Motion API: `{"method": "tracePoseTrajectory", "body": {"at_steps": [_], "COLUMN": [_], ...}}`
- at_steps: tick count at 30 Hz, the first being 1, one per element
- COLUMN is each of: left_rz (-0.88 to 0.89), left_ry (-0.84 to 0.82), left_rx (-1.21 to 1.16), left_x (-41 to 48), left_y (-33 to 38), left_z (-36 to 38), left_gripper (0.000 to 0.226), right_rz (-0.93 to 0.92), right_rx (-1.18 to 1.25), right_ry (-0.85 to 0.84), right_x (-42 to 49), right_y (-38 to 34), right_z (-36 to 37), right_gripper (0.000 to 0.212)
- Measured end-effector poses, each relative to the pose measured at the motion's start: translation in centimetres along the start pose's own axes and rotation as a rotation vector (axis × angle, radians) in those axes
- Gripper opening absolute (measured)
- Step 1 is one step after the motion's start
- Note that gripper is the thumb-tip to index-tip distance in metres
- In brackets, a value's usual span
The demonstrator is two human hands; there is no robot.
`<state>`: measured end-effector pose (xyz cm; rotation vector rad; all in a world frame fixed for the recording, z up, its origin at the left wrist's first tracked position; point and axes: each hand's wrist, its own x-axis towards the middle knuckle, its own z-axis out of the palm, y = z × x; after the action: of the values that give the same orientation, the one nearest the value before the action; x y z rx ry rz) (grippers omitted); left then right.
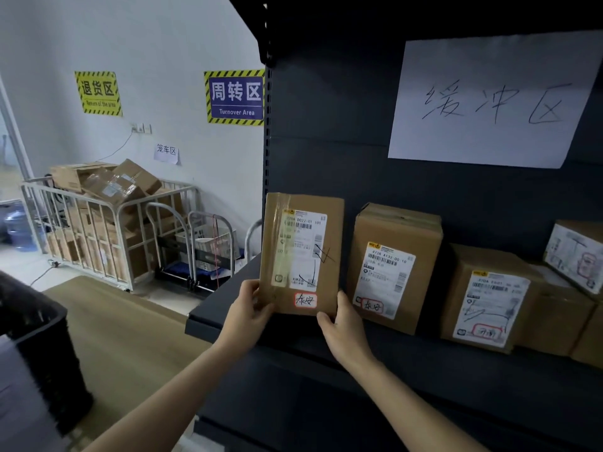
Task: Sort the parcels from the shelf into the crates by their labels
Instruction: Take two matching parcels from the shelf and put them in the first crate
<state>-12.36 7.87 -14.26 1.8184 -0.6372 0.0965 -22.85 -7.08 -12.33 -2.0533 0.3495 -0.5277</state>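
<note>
A parcel warehouse: at upper centre a blue wall sign [235, 97] reads "Turnover Area"; at left a roll cage [98, 236] holds cartons; at right labelled boxes [393, 265] line dark shelving [359, 340].

The parcel [301, 254] is matt brown cardboard with a glossy clear tape strip and a smooth white paper label, standing on a matt dark metal shelf [359, 350]; at nine o'clock, a white-painted metal cage [98, 236].
</note>
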Motion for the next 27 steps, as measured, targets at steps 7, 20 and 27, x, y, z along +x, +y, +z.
{"method": "tracePoseTrajectory", "body": {"at_steps": [7, 20, 27], "left_rz": [-0.110, 0.219, 0.188], "left_ry": [-0.006, 0.145, -0.118], "left_rx": [0.161, 0.286, 0.024], "left_x": [-0.3, -5.2, -4.3], "left_y": [0.2, 5.8, 10.2], "left_z": [1.4, 4.3, 11.5], "left_gripper": [0.042, 0.052, 0.074], "right_rz": [0.061, -0.047, 0.009], "right_rx": [-0.050, -0.042, -0.072], "right_ry": [-0.065, 0.136, 0.335], "right_x": [-0.6, -4.8, -4.6], "right_y": [0.2, 1.7, 3.4], "right_z": [-0.8, -7.0, -10.8], "right_gripper": [0.047, 0.055, 0.056]}}
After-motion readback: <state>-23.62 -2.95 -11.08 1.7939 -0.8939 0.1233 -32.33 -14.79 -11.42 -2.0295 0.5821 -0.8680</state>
